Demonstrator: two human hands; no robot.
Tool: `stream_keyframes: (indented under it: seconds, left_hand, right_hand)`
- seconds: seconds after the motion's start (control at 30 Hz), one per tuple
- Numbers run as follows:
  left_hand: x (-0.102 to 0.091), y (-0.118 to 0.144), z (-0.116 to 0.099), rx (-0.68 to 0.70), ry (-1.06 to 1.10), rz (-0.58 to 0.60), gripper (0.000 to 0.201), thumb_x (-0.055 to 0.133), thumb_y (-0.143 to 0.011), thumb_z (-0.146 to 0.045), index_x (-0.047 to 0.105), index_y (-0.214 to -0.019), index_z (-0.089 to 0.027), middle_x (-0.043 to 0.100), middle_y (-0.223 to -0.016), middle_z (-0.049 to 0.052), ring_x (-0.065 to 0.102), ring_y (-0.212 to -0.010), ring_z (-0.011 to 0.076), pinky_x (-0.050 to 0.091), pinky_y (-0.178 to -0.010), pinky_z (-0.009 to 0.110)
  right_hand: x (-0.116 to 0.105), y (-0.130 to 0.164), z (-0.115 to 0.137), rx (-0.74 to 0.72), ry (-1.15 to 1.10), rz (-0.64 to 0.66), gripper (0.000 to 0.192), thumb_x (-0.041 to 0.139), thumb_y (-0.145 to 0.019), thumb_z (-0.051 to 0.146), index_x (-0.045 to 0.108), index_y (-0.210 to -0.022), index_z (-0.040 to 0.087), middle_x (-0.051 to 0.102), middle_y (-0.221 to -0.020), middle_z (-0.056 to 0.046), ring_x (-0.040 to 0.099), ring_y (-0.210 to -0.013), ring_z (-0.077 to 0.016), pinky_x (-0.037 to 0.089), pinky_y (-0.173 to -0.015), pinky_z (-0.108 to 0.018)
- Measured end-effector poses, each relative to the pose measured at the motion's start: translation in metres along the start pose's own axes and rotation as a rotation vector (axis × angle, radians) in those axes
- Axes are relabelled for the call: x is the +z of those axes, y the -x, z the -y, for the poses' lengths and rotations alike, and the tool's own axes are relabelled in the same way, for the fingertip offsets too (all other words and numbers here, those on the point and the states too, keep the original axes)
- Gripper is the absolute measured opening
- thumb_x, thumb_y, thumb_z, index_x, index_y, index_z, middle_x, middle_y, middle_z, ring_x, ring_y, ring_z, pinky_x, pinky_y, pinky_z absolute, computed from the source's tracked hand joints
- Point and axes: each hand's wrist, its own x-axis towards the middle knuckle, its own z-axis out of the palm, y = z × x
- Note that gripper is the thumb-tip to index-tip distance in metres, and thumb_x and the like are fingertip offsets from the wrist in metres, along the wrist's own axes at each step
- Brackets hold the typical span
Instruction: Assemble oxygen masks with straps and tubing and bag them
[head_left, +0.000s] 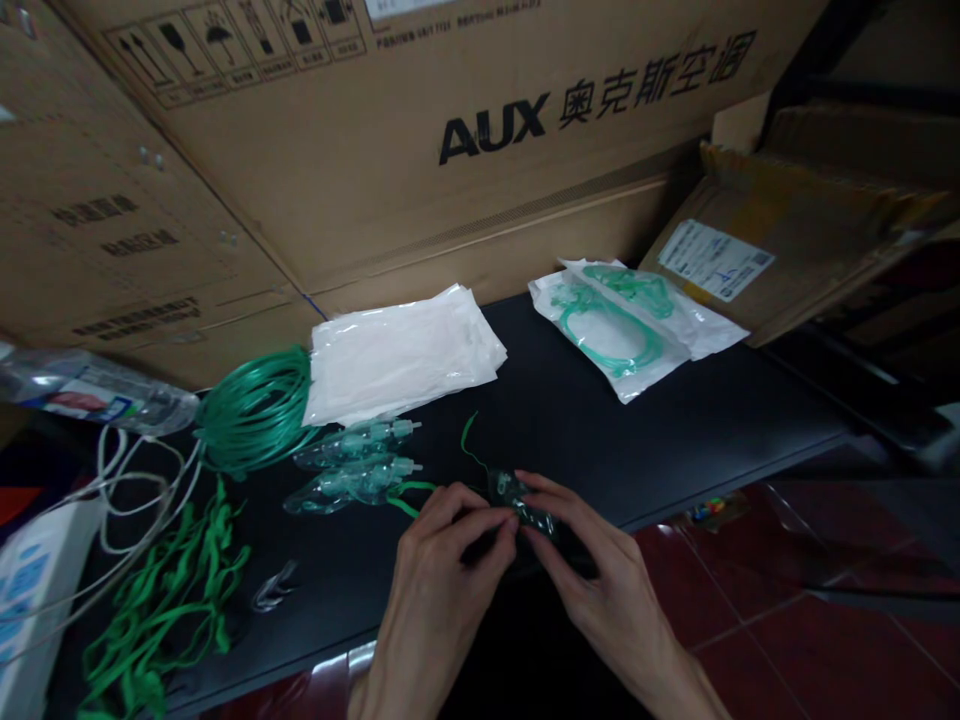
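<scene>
Between my hands, at the table's front edge, is a clear green oxygen mask (504,488), partly hidden by my fingers. My right hand (607,575) grips it from the right, thumb below and fingers above. My left hand (442,565) is closed in a pinch at the mask's left edge; any small part between thumb and forefinger is hidden. A thin green elastic strap (466,437) trails up from the mask onto the table. Just left of my left hand lie two more masks with pale connectors, an upper mask (352,443) and a lower mask (345,486); another green strap (411,488) lies by them.
On the black table (330,570) lie a stack of white pouches (405,355), packaged mask sets (611,330), coiled green tubing (255,410), a pile of green straps (169,610), small metal strips (274,588), a bottle (97,385) and white cable (112,490). Cardboard boxes (360,190) stand behind.
</scene>
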Motion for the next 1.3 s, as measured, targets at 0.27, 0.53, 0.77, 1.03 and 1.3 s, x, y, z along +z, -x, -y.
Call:
stream_keyframes:
  seconds: [0.27, 0.53, 0.77, 1.03, 1.3]
  left_hand:
    - [0.003, 0.005, 0.006, -0.112, 0.175, 0.083, 0.017, 0.072, -0.094, -0.017, 0.083, -0.102, -0.028, 0.071, -0.088, 0.000, 0.068, -0.080, 0.0152, 0.053, -0.072, 0.024]
    - [0.008, 0.013, 0.010, -0.250, 0.066, 0.063, 0.021, 0.081, -0.085, -0.019, 0.074, -0.103, -0.026, 0.072, -0.095, -0.001, 0.062, -0.078, 0.0180, 0.051, -0.073, 0.030]
    - [0.011, 0.010, 0.005, -0.083, -0.064, 0.182, 0.041, 0.070, -0.085, -0.010, 0.062, -0.117, -0.034, 0.073, -0.120, -0.004, 0.064, -0.109, 0.0238, 0.036, -0.111, 0.051]
    - [0.016, 0.009, 0.008, -0.118, -0.023, 0.177, 0.023, 0.068, -0.086, -0.017, 0.061, -0.105, -0.028, 0.074, -0.106, -0.003, 0.062, -0.103, 0.0248, 0.034, -0.107, 0.051]
    - [0.023, 0.012, 0.012, -0.108, -0.010, 0.107, 0.025, 0.065, -0.077, -0.008, 0.058, -0.095, -0.024, 0.070, -0.097, -0.001, 0.057, -0.095, 0.0240, 0.041, -0.087, 0.039]
  right_hand:
    - [-0.002, 0.006, -0.001, 0.179, -0.138, 0.004, 0.021, 0.057, -0.103, 0.025, 0.074, -0.113, 0.032, 0.073, -0.133, -0.004, 0.068, -0.124, -0.0251, 0.053, -0.109, -0.043]
    - [0.006, 0.003, -0.009, 0.233, -0.199, -0.036, 0.008, 0.063, -0.100, 0.029, 0.070, -0.096, 0.029, 0.073, -0.130, -0.003, 0.070, -0.119, -0.0219, 0.056, -0.101, -0.033]
    - [0.009, 0.007, -0.014, 0.142, -0.044, -0.036, 0.011, 0.059, -0.101, 0.024, 0.067, -0.101, 0.031, 0.073, -0.133, -0.001, 0.069, -0.123, -0.0217, 0.054, -0.105, -0.036]
    - [0.004, 0.009, -0.012, 0.114, 0.011, -0.013, 0.015, 0.055, -0.101, 0.021, 0.066, -0.102, 0.032, 0.071, -0.134, -0.002, 0.069, -0.123, -0.0213, 0.054, -0.104, -0.036]
    - [0.006, 0.012, -0.009, 0.133, 0.056, 0.011, 0.012, 0.054, -0.102, 0.023, 0.064, -0.101, 0.030, 0.070, -0.135, -0.004, 0.068, -0.123, -0.0220, 0.055, -0.105, -0.039]
